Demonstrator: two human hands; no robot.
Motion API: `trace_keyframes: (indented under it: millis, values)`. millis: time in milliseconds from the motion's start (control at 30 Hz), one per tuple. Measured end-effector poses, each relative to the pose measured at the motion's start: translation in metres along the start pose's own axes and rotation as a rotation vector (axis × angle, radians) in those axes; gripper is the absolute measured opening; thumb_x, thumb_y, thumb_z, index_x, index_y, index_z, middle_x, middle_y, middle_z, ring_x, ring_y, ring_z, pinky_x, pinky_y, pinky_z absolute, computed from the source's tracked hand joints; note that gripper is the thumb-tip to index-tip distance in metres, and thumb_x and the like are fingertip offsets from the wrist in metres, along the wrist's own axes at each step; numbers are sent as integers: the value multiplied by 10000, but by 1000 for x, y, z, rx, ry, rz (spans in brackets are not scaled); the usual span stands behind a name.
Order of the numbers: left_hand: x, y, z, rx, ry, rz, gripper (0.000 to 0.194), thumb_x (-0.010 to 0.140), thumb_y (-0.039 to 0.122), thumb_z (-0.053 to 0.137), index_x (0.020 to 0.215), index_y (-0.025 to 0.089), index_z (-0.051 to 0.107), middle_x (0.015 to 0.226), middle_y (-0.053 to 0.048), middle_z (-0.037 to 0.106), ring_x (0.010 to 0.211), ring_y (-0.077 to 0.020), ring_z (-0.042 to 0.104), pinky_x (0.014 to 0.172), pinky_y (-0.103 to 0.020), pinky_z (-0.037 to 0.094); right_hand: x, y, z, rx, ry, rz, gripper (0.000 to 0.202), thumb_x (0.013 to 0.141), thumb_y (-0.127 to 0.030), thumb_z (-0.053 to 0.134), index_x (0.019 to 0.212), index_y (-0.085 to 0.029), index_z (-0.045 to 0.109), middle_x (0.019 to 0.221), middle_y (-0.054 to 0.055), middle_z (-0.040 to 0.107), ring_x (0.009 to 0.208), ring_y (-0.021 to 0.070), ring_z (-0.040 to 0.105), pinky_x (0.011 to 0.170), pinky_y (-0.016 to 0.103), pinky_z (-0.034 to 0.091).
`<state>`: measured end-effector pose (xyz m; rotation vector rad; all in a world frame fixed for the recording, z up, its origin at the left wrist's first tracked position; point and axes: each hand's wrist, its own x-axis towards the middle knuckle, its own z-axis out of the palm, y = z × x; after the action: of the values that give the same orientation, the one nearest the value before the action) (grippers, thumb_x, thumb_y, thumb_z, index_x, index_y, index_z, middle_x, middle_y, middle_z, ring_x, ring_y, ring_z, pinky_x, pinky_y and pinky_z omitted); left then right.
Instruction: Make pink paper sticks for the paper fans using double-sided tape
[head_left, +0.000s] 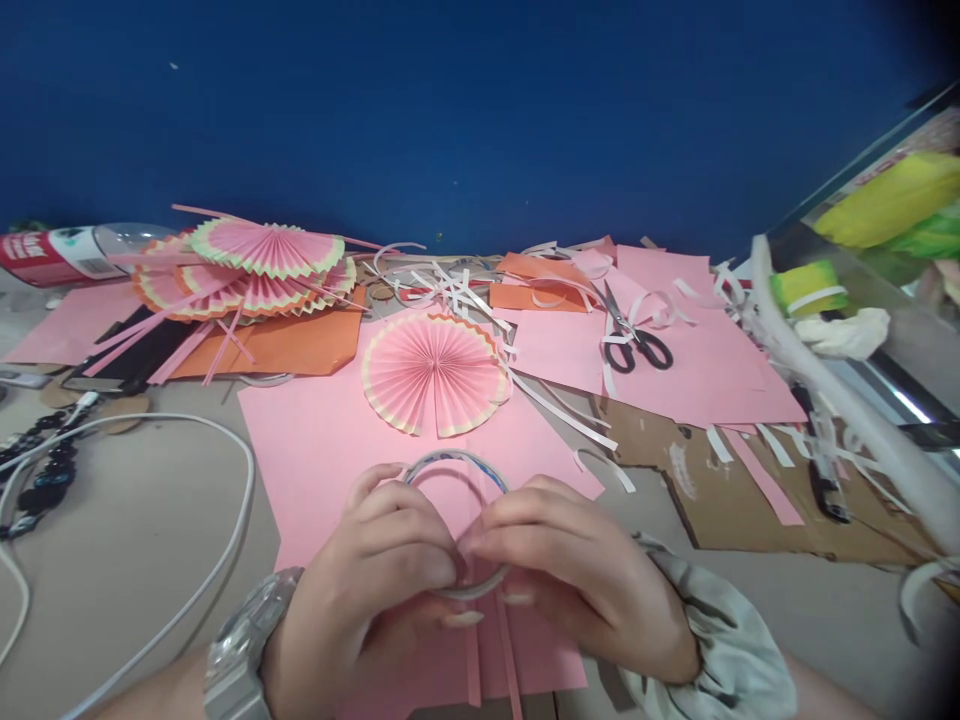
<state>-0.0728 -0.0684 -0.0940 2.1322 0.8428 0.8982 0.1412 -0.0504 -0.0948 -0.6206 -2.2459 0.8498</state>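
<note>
A thin roll of tape [456, 456] with blue print inside its core is held upright between my hands, above a pink paper sheet [300, 430]. My left hand [397, 550] is closed on its left side, and my right hand [562, 560] grips the right side. The fingertips of both hands meet at the lower part of the ring, where they hide the tape's edge. Narrow pink paper strips [474, 670] hang or lie just below the fingers. Beyond the roll, a round pleated pink paper fan [435, 375] with a cream and orange edge lies on the sheet.
More pleated fans [266, 245] with pink strips are piled at the back left, beside a bottle [67, 255]. Scissors [634, 340] rest on pink sheets at the right. A cutter knife [829, 490] is on cardboard [720, 510]. A white cable [244, 500] loops at the left.
</note>
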Motion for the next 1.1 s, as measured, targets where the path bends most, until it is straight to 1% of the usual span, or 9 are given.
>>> trace_keyframes:
  millis: [167, 467, 533, 633, 733, 833, 967, 1033, 1100]
  values:
    - [2, -4, 1, -39, -74, -81, 80, 827, 148, 574, 864, 217, 588, 747, -17, 653, 776, -191, 554, 959, -394, 241, -1, -1, 5, 159, 43, 79, 254, 868, -79, 462, 1033, -219, 594, 948, 47, 622, 894, 126, 572, 764, 252, 476]
    - [2, -3, 5, -147, -72, -90, 55, 825, 162, 582, 850, 209, 568, 757, -35, 634, 778, -197, 545, 868, -376, 334, 1, -2, 16, 417, 204, 218, 34, 842, -179, 573, 818, -181, 597, 774, 22, 579, 753, 118, 560, 671, 246, 467]
    - [2, -3, 6, -179, -62, -109, 54, 825, 161, 585, 844, 206, 561, 764, -38, 631, 779, -195, 547, 850, -368, 350, 3, -2, 17, 492, 282, 275, 97, 859, -233, 552, 777, -185, 570, 747, 15, 564, 712, 116, 544, 630, 241, 453]
    - [3, -3, 6, -246, -30, -137, 42, 837, 157, 567, 826, 198, 565, 771, -43, 620, 775, -192, 551, 863, -377, 357, 2, 7, 9, 593, 512, 450, 180, 904, -301, 466, 754, -208, 504, 722, -6, 513, 563, 92, 460, 469, 213, 365]
    - [3, -3, 4, -317, 25, -159, 50, 842, 158, 562, 831, 193, 596, 763, -50, 623, 787, -200, 561, 908, -402, 345, -2, 23, -10, 478, 682, 584, 276, 920, -360, 403, 692, -218, 468, 658, -13, 458, 486, 101, 361, 410, 234, 282]
    - [3, -2, 3, -418, 54, -185, 84, 847, 149, 555, 860, 191, 627, 791, -61, 649, 827, -211, 577, 975, -433, 299, -5, 35, -25, 203, 782, 615, 83, 850, -321, 548, 896, -259, 519, 808, -2, 503, 560, 119, 414, 467, 255, 356]
    - [1, -1, 5, -621, 124, -239, 147, 889, 145, 477, 887, 184, 619, 832, -69, 652, 886, -214, 577, 990, -438, 296, -6, 33, -26, 40, 731, 557, 51, 875, -290, 508, 902, -248, 500, 795, 7, 511, 674, 148, 511, 610, 292, 453]
    - [0, -2, 6, -727, 143, -293, 174, 914, 171, 438, 904, 183, 611, 826, -61, 648, 884, -201, 573, 996, -428, 293, -5, 27, -21, -23, 586, 478, 192, 863, -281, 524, 1050, -246, 497, 1044, 62, 537, 921, 191, 546, 795, 352, 471]
    - [-1, -4, 7, -837, 140, -355, 192, 931, 231, 418, 909, 186, 604, 833, -53, 642, 882, -192, 565, 968, -399, 324, -4, 20, -17, -52, 362, 417, 356, 851, -270, 544, 1197, -240, 465, 1237, 86, 485, 1147, 222, 462, 971, 397, 387]
